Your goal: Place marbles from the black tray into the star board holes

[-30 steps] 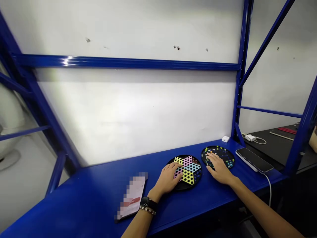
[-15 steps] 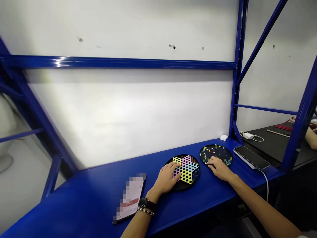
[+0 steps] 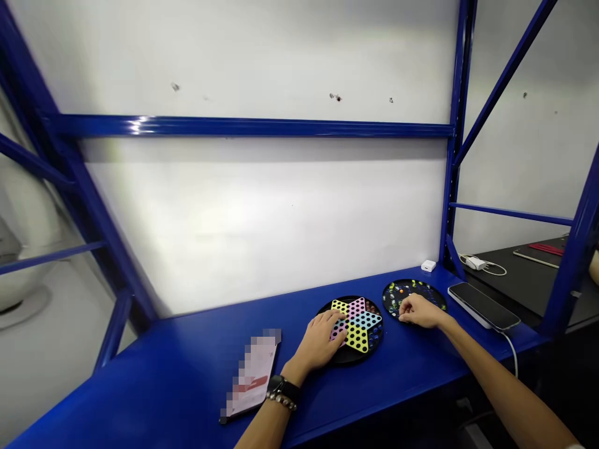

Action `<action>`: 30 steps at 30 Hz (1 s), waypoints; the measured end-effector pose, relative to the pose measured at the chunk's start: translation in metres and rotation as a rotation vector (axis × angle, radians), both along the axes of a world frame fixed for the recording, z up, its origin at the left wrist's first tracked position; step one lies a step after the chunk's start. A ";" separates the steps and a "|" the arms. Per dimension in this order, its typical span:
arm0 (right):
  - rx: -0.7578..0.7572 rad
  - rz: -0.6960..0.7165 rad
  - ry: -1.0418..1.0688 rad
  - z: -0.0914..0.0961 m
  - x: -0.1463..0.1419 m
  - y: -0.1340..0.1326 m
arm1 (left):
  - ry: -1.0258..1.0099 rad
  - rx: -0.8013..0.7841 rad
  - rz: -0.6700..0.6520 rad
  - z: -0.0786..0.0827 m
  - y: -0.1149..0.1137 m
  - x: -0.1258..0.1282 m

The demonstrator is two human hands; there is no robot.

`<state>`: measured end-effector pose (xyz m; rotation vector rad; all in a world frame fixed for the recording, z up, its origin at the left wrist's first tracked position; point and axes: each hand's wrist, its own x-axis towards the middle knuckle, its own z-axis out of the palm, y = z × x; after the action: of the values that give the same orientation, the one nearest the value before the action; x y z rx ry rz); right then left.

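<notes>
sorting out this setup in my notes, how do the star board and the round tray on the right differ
Shape: the star board has pointed arms, while the round tray has a curved rim.
Color: the star board is yellow, pink and light blue; the round tray is black.
Surface: the star board is dotted with round holes, whereas the round tray bears small scattered colored pieces.
Shared: a hand is at each, left hand and right hand respectively.

The left hand (image 3: 322, 338) rests palm down while the right hand (image 3: 420, 310) curls inward.
</notes>
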<state>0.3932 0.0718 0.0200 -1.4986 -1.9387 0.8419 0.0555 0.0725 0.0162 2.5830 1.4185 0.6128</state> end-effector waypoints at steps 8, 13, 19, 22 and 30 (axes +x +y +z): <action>0.136 0.192 0.185 0.020 -0.083 -0.029 | 0.005 0.012 0.008 -0.002 0.001 0.000; 0.274 0.356 0.050 0.007 -0.145 -0.048 | 0.012 0.010 0.000 -0.005 0.002 -0.001; 0.377 0.365 -0.085 0.012 -0.137 -0.063 | 0.001 0.004 0.003 -0.004 0.002 -0.001; 0.426 0.256 -0.119 0.022 -0.107 -0.065 | 0.001 0.001 0.006 -0.004 0.002 -0.001; 0.256 -0.268 -0.464 0.010 0.044 -0.049 | -0.019 -0.007 -0.006 0.001 -0.003 0.002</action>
<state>0.4373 0.0233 0.0299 -1.8503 -1.9958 0.1257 0.0576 0.0700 0.0176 2.5677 1.4042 0.6288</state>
